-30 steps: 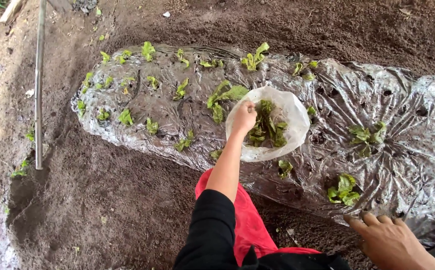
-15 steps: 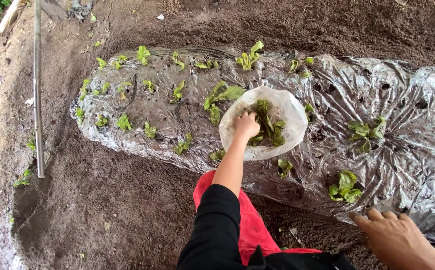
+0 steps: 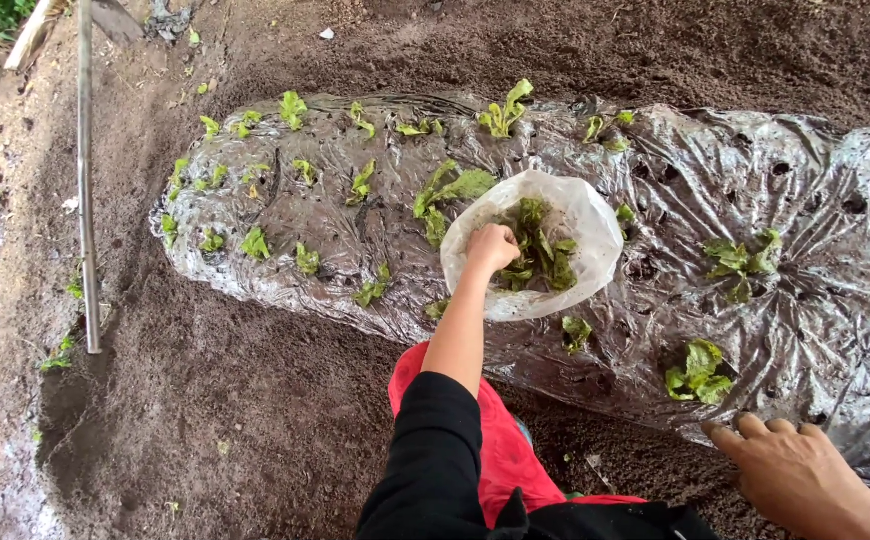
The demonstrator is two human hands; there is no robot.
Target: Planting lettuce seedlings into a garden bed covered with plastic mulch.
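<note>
Left hand (image 3: 492, 248) is inside the mouth of a white plastic bag (image 3: 587, 222), fingers curled down into the seedlings (image 3: 537, 250) in it. Looks like a pinch on one of them, but fingertips are buried in the leaves, so can't tell for sure. Bag lies on top of the silver plastic sheet (image 3: 715, 190) that covers the raised bed, about mid-bed, mouth facing the person. Bag holds a loose clump of green seedlings with dark soil on the roots.

Right hand (image 3: 800, 478) is at the near edge of the sheet, lower right, palm down, fingers slightly spread and resting on the sheet and soil edge, holding nothing.

Planted seedlings (image 3: 255, 243) sit in holes over the left half of the sheet; a few more (image 3: 697, 368) to the right, near the right hand. Open holes (image 3: 781, 169) show in the sheet at far right.

Metal pipe (image 3: 85, 170) lies on the bare soil (image 3: 205, 420) left of the bed. Red cloth (image 3: 500, 455) shows below the left forearm.
</note>
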